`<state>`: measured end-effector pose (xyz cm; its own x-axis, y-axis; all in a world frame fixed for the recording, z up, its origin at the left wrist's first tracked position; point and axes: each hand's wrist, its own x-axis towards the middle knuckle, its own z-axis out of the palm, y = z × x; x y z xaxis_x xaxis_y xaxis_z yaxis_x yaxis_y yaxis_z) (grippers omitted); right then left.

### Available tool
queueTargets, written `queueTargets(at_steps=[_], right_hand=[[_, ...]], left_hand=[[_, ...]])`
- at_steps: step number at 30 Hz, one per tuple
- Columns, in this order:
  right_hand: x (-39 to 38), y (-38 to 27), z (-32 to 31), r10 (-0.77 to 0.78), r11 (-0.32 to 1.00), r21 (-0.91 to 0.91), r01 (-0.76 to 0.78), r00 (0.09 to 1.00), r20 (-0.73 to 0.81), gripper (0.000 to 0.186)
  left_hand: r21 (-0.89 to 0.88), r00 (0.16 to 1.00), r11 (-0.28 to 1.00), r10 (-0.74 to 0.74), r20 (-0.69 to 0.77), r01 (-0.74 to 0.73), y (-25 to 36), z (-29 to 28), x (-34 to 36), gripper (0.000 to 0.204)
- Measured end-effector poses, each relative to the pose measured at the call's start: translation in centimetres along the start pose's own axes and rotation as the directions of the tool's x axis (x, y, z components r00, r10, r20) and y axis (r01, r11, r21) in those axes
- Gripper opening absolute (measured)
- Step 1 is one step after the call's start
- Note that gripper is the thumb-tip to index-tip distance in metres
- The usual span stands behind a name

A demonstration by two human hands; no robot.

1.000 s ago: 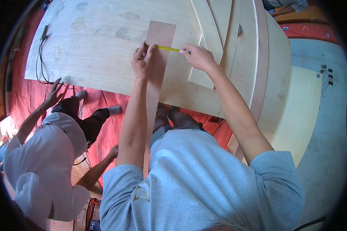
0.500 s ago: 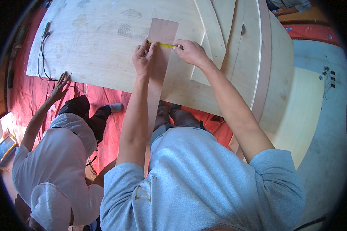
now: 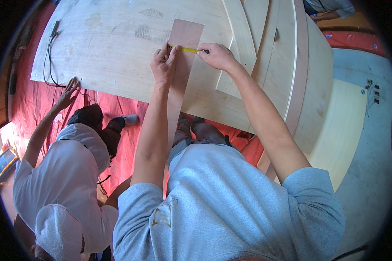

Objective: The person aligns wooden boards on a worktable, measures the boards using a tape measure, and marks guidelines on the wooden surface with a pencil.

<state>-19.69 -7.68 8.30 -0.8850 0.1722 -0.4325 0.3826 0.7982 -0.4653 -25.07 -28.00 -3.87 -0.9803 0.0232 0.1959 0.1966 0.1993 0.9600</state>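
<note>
A yellow tape measure (image 3: 188,49) stretches across a narrow reddish-brown wooden strip (image 3: 188,31). At the strip's left edge, my left hand (image 3: 163,68) pinches one end of the tape between thumb and fingers. My right hand (image 3: 219,56) is closed round the other end, just past the right edge; its small dark part pokes out between the fingers. Under both hands lies a large pale plywood sheet (image 3: 104,48). The strip runs back toward me beneath my left forearm, which hides part of it.
To the left, a person in a white shirt (image 3: 65,174) rests a hand (image 3: 67,95) at the sheet's edge. A black cable (image 3: 50,56) lies at the left corner. Curved pale boards (image 3: 241,35) sit on the right. Red sheeting (image 3: 130,99) covers the floor. Another person (image 3: 331,6) is at the upper right.
Both hands keep their hold on the tape measure across the strip. The whole view has shifted very slightly; nothing else visibly differs.
</note>
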Motion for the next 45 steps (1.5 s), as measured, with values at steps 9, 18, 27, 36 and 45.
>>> queueTargets(at_steps=[9,18,27,36,45], right_hand=[[-0.4,-0.6,0.3,0.014,1.000,-0.012,-0.015,0.999,-0.044,0.040],[-1.1,-1.5,0.0,0.017,1.000,-0.004,-0.017,0.996,-0.084,0.039],[-0.4,-0.8,0.2,0.000,0.999,-0.049,-0.003,0.998,-0.060,0.038],[-1.5,-1.1,1.0,-0.053,0.991,-0.130,0.038,0.991,-0.119,0.036],[-1.7,-0.2,1.9,-0.202,0.967,-0.200,0.156,0.951,-0.235,0.038]], left_hand=[[0.057,1.000,0.998,-0.013,0.015,0.012,1.1,-0.2,0.3,0.046],[0.096,0.997,0.995,-0.048,0.065,0.042,0.7,-0.5,0.3,0.048],[0.013,1.000,1.000,-0.023,0.013,0.023,0.3,0.1,0.3,0.046],[0.063,0.999,0.997,0.033,0.004,-0.033,-0.4,0.0,0.2,0.047],[0.058,0.999,0.998,0.037,0.001,-0.037,-0.6,-0.1,0.4,0.046]])
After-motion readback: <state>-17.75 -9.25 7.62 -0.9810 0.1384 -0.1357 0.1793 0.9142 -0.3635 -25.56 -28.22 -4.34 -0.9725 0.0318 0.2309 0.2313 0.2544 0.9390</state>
